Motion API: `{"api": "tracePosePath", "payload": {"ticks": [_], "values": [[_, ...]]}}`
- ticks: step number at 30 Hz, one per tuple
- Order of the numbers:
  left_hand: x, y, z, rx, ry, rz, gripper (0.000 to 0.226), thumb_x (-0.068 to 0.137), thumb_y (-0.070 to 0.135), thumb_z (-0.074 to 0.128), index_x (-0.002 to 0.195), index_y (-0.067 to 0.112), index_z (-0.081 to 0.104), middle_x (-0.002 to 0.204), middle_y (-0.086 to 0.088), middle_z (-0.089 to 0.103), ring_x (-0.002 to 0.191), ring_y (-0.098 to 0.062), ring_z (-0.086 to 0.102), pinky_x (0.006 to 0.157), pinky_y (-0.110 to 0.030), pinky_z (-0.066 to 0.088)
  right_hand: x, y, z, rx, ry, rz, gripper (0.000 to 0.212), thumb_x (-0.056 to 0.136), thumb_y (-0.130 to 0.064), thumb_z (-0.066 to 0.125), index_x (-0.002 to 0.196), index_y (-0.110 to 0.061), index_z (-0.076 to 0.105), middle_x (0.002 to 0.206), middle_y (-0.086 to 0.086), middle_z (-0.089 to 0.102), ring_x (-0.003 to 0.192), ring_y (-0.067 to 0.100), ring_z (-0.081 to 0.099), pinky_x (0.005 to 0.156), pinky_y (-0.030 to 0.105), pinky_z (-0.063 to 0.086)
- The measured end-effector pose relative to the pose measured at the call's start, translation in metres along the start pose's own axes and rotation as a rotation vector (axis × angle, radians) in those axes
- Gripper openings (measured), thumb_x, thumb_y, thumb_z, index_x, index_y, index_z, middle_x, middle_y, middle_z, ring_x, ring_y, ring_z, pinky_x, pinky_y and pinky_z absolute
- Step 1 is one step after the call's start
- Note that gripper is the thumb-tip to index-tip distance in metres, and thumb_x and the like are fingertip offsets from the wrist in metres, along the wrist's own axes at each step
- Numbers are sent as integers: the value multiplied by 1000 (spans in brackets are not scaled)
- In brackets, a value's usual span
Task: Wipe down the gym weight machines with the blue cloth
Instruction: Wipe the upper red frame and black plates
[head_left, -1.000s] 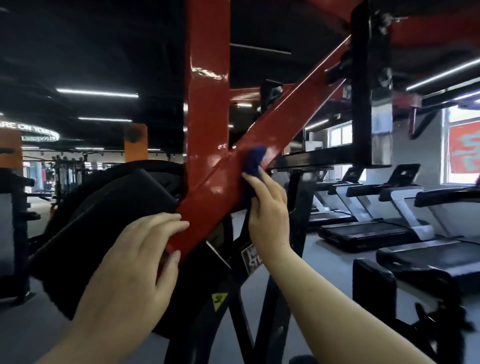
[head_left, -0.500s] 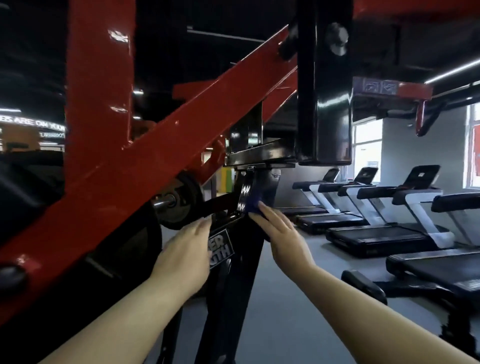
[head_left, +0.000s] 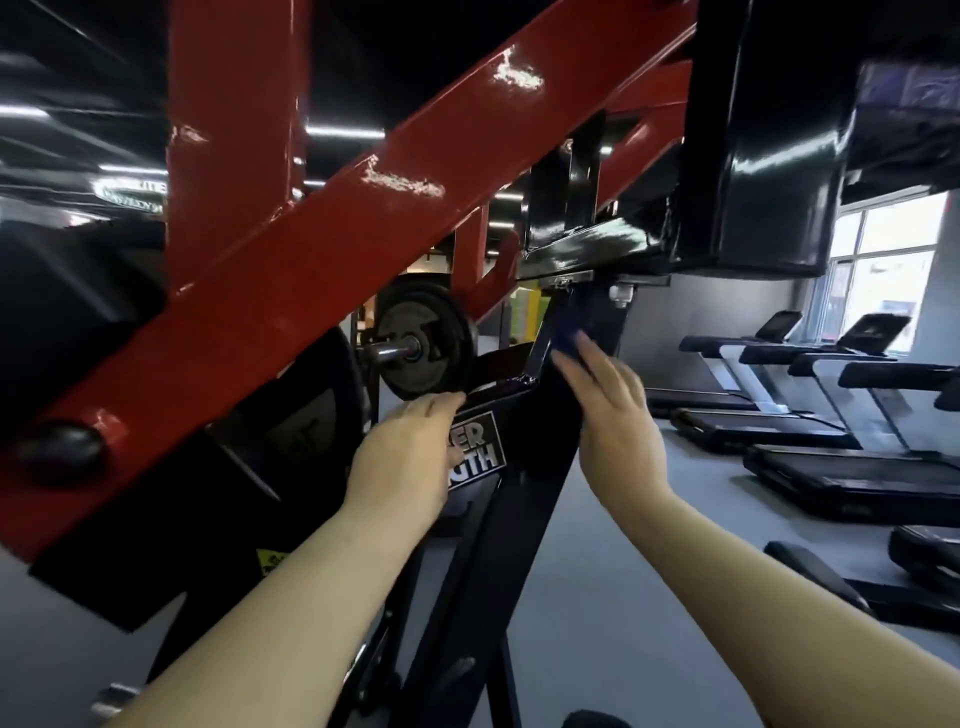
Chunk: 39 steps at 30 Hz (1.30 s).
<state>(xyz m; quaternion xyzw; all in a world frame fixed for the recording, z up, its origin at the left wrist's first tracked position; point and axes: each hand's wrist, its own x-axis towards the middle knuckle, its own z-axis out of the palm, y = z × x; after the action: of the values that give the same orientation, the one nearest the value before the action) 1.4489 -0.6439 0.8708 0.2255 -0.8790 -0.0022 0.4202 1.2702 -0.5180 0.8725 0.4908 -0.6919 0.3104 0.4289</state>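
The right hand presses the blue cloth flat against the black upright strut of the weight machine, just under the black cross-member. The cloth lies beneath and just beyond the straight, close-set fingers; only its upper part shows past the fingertips. Its long axis runs along the strut, slanting up and slightly right. The left hand rests with extended fingers on the frame beside a white-lettered label, its fingertips near a black weight plate on a chrome peg. A red diagonal beam crosses above. Treadmills stand well apart at the right.
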Motion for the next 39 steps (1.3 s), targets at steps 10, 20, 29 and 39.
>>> {"api": "tracePosePath", "payload": {"ticks": [10,20,29,39], "values": [[-57,-28,-12,170,116,-57,69,76,14,79,138,15,48,132,1,56,121,-20,53,110,-41,35,54,-97,-17,-109,-534,-258,72,85,6,48,145,-31,38,145,-7,45,132,17,41,106,34,41],[-79,-51,-34,362,70,-57,67,76,15,76,136,4,48,107,-4,65,99,-23,63,117,-44,19,44,-157,4,-27,-563,-191,60,83,0,51,132,-34,53,129,-5,59,118,21,55,89,40,52],[-86,-57,-36,-79,339,9,52,77,-9,54,127,0,41,133,-19,39,111,-28,54,118,-34,17,50,-148,0,-233,-524,-57,59,84,-2,53,133,-35,52,131,-7,56,120,20,52,89,40,52],[-75,-41,-54,-154,152,7,59,87,0,54,141,16,39,143,-2,42,136,-18,39,113,-37,26,13,-74,-16,-58,-66,120,62,79,11,51,128,-24,61,132,-2,55,123,22,48,94,40,50]]}}
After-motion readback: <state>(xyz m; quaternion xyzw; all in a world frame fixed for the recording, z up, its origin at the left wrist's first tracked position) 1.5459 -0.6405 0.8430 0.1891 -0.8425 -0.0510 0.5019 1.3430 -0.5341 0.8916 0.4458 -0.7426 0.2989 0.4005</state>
